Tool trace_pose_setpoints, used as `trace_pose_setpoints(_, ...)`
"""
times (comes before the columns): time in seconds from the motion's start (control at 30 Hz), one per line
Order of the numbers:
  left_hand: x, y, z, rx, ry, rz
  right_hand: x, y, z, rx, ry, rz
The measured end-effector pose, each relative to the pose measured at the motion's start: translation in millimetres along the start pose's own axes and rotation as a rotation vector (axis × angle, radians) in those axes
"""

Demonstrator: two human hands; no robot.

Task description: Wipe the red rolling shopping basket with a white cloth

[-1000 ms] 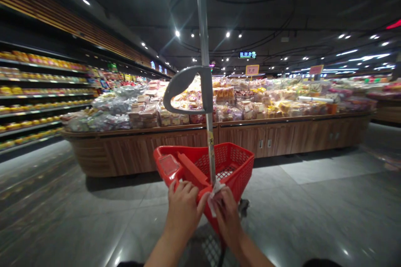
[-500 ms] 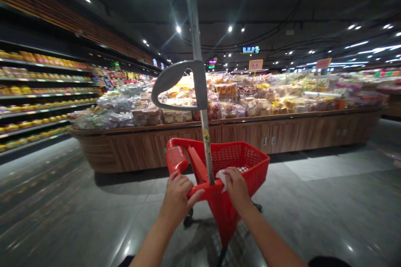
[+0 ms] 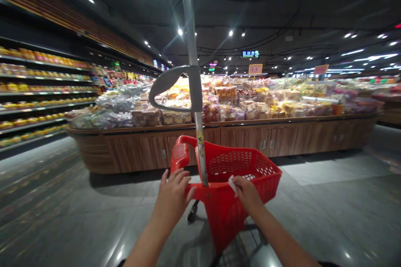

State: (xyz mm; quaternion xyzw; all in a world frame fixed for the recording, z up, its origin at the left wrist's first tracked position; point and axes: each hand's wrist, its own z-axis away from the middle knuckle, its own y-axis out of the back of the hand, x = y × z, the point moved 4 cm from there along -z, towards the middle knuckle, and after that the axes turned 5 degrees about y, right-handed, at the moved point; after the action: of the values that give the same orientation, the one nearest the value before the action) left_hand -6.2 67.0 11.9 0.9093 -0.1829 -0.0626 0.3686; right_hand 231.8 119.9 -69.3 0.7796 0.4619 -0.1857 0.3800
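A red shopping cart [image 3: 241,154] with a perforated basket stands in front of me, a metal pole [image 3: 201,154] rising from its near rim. A grey hook-shaped handle [image 3: 196,89] is fixed on the pole. My left hand [image 3: 172,192] lies on the near left corner of the cart, below its raised red handle [image 3: 179,154], with fingers stretched out and slightly apart. Between the thumb and fingers of my right hand [image 3: 247,192] is a crumpled white wipe or tissue [image 3: 232,184], held at the basket's near rim.
Beyond the cart runs a long wooden display counter [image 3: 150,146] heaped with packaged foods [image 3: 244,108]. Shelves [image 3: 46,91] of jars and packets line the left side. Grey floor tiles [image 3: 328,212] surround the cart, and a caster wheel [image 3: 192,212] shows beneath it.
The cart has turned slightly, its basket showing farther right and the pole farther left. My right hand has moved right along the rim with the wipe. My left hand's fingers have loosened.
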Motion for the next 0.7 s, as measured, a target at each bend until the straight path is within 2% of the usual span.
trace_pose_setpoints(0.1, 16.5, -2.4, -1.6, -0.024, -0.005, -0.048, -6.3, -4.3, 3.5, -0.014, 0.028, -0.013)
trace_pose_setpoints(0.2, 21.5, -7.6, -3.1, -0.083, 0.032, -0.123, -20.6, -14.0, 3.3, -0.079, 0.092, -0.045)
trace_pose_setpoints(0.3, 13.2, -10.8, -3.2, -0.107, 0.059, -0.138, -14.3, -11.5, -3.9, -0.106, 0.008, -0.018)
trace_pose_setpoints(0.4, 0.7, -12.8, -3.5, -0.107, 0.070, -0.098, -6.0, 1.2, -22.3, -0.130, -0.073, -0.032)
trace_pose_setpoints(0.5, -8.8, -14.9, -4.6, -0.108, 0.086, -0.063, -20.6, 6.3, -49.8, -0.145, -0.050, -0.276)
trace_pose_setpoints(0.6, -14.2, -16.0, -5.6, -0.114, 0.106, -0.038, -45.4, -13.5, -75.5, -0.203, -0.024, -0.524)
trace_pose_setpoints(0.63, -15.5, -16.1, -5.7, -0.117, 0.111, -0.031, -51.8, -25.6, -82.4, -0.240, -0.001, -0.536)
trace_pose_setpoints(0.7, -17.4, -15.6, -5.4, -0.122, 0.113, -0.018, -59.1, -53.0, -93.4, -0.318, 0.104, -0.425)
